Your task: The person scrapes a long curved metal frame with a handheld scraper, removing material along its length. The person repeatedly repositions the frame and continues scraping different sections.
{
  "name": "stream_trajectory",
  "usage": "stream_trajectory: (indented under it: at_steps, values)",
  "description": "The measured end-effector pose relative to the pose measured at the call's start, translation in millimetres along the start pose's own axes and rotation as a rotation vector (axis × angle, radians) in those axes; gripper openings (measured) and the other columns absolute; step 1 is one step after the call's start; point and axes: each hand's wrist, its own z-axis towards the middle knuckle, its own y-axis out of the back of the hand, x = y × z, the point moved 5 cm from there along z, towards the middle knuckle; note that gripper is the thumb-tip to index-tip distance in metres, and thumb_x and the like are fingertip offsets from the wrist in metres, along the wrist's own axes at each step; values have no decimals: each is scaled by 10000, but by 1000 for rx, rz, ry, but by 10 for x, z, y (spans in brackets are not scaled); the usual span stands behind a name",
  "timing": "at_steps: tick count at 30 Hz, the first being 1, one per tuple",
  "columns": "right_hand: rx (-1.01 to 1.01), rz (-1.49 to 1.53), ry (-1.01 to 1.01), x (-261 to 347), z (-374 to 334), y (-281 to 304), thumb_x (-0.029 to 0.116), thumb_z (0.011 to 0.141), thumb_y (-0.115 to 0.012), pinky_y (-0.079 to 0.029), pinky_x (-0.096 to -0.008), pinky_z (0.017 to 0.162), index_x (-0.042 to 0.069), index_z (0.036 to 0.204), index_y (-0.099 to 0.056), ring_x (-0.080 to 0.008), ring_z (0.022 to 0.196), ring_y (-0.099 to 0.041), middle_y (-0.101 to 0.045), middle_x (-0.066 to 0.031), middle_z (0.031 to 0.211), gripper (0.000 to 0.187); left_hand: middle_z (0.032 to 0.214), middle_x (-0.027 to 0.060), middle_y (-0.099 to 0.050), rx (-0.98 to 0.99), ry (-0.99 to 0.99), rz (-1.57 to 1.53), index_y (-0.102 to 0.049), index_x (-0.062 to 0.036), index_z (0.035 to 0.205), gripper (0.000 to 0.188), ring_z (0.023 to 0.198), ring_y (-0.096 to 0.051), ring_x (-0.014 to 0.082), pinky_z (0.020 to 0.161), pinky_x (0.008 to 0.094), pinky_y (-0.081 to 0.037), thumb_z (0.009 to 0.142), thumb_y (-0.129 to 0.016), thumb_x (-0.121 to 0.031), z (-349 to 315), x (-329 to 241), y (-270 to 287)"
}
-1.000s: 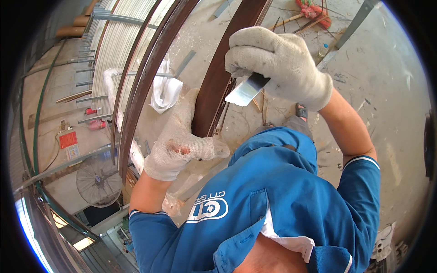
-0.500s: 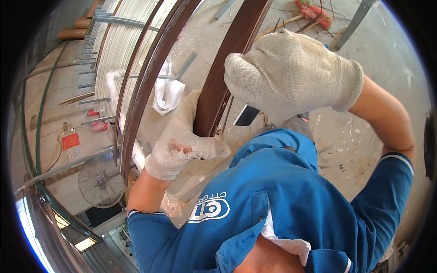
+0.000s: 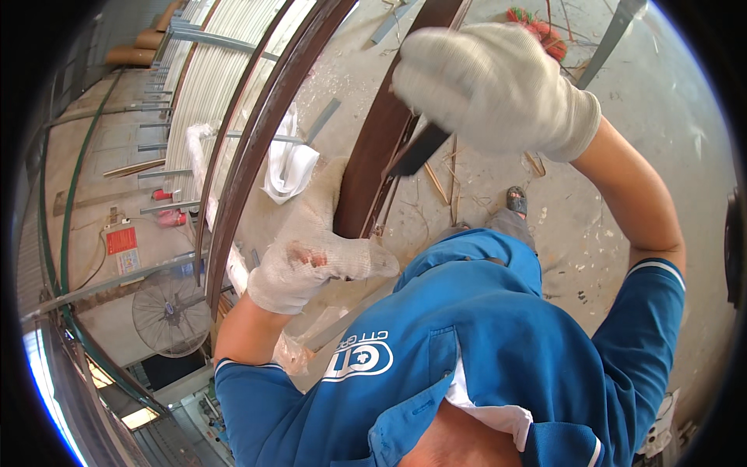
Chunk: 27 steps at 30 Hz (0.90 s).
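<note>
Right gloved hand (image 3: 494, 89) moved slightly farther along; flat blade (image 3: 420, 149) swung toward the edge of the dark brown bar (image 3: 364, 175).
Blade is clenched beneath the right fist; edge contact cannot be confirmed. Bar end is grasped by the left gloved hand (image 3: 303, 245); working position is judged to be beyond that grip.
</note>
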Motion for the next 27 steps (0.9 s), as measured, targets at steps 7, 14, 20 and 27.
stream_trajectory:
  at_steps: [7, 14, 20, 27]
  values:
    - [-216, 400, -553, -313, -274, 162, 149, 896, -735, -443, -233, 550, 46, 1032, -685, -71, 627, -541, -676, -1, 890, 178, 1251, 94, -567, 10, -16, -121, -459, 56, 1429, 1064, 1098, -551, 180, 978, 293, -460, 534, -977, -198, 42, 31, -26]
    - [-117, 344, -371, 46, -198, -3, 81, 688, -835, -584, -309, 744, 149, 1092, -769, -199, 837, -705, -689, -31, 1074, 415, 1221, 73, -587, 21, 18, -135, -457, 45, 1436, 1074, 1069, -562, 148, 948, 279, -474, 518, -978, -151, 44, 20, -79]
    - [-148, 291, -467, 103, -289, -132, -70, 679, -720, -585, -323, 750, 93, 976, -720, -211, 883, -715, -676, -41, 1075, 339, 1198, 57, -594, 33, 75, -129, -468, 23, 1437, 1060, 1045, -558, 129, 923, 269, -473, 516, -970, -127, 53, 80, -85]
    - [-406, 527, -667, 82, -381, -238, -62, 823, -680, -576, -310, 762, 55, 1017, -671, -215, 899, -710, -665, -78, 999, 227, 1246, 51, -561, 39, 5, -216, -470, 13, 1453, 1085, 1100, -528, 152, 954, 287, -455, 509, -981, -149, 76, 95, -104]
